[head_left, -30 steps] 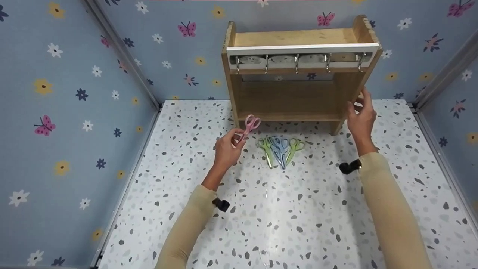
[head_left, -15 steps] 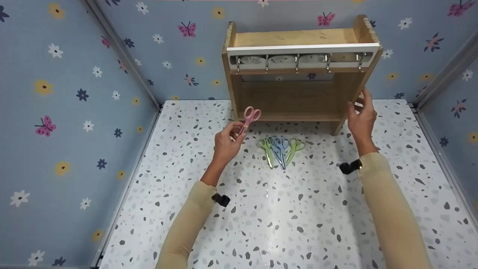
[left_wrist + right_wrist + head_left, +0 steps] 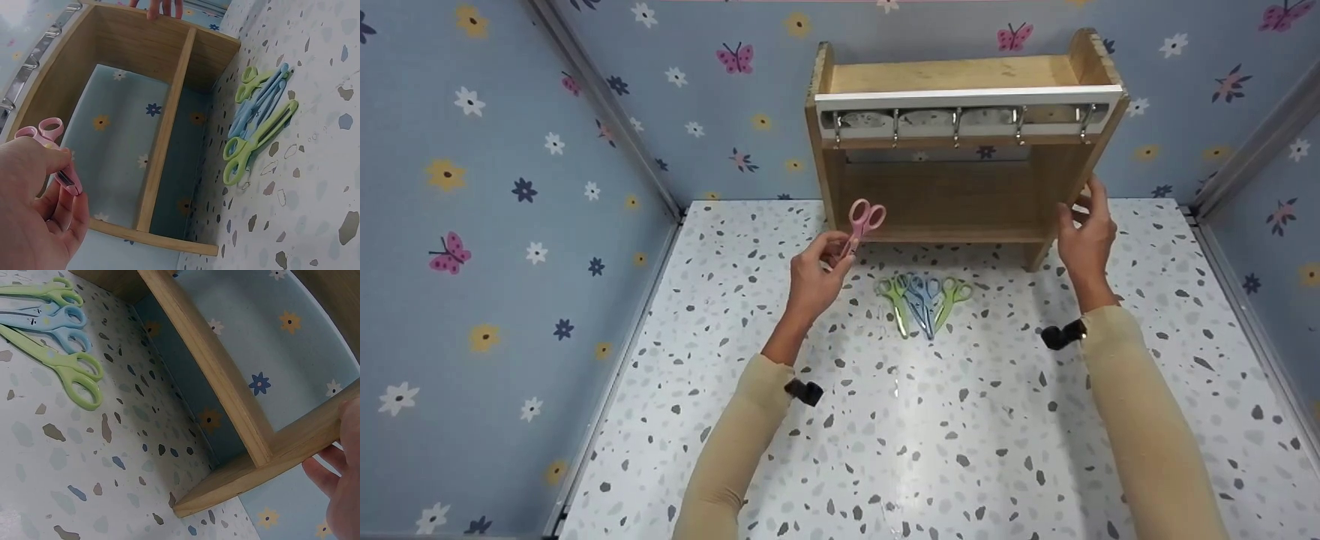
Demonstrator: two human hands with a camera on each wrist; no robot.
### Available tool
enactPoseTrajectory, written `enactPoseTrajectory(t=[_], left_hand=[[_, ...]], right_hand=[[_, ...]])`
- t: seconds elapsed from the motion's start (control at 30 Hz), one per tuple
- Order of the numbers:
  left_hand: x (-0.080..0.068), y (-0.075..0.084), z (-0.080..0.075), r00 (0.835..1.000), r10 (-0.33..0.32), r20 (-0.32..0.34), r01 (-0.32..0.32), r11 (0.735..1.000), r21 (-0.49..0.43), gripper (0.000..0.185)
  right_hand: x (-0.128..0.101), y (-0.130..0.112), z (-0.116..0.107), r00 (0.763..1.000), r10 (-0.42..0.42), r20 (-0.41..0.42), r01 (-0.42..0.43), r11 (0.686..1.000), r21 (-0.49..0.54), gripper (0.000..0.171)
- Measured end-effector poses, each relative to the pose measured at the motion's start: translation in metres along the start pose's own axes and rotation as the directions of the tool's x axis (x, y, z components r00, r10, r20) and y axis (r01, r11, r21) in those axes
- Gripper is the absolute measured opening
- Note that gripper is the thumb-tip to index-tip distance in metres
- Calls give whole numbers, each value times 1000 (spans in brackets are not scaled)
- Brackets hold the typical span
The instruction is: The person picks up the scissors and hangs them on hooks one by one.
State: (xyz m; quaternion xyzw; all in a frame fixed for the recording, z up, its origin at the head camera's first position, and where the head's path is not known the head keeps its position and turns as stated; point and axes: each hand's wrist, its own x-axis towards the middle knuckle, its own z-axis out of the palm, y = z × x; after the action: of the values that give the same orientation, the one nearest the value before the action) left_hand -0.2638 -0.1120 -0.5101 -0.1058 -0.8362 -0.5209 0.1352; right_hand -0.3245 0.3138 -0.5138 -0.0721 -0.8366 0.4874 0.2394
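Head view: pink scissors [image 3: 864,222] in left hand [image 3: 814,282].

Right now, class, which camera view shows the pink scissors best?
The head view: the pink scissors show clear of the left hand, handles up. The left wrist view catches only handles and some blade behind fingers; the right wrist view shows none.

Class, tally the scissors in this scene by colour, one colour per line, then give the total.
Pink scissors: 1, held by the left hand
Green scissors: 2, on the table
Blue scissors: 2, lying between the green ones
Total: 5
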Motion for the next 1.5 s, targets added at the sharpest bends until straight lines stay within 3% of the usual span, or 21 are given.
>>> enactPoseTrajectory(t=[0.57,1.23,1.5], left_hand=[[8,10,-8,1000,21,-6,-22,998,-63,29],[22,22,-15,999,29,-29,-31,997,-76,29],[28,32,-17,999,31,-38,-34,996,-81,30]], right_hand=[[0,1,1,1000,20,-10,-20,1000,-10,61],[0,2,-1,1000,29,8,-29,1000,1,62],[0,3,0,1000,-10,-14,10,1000,2,59]])
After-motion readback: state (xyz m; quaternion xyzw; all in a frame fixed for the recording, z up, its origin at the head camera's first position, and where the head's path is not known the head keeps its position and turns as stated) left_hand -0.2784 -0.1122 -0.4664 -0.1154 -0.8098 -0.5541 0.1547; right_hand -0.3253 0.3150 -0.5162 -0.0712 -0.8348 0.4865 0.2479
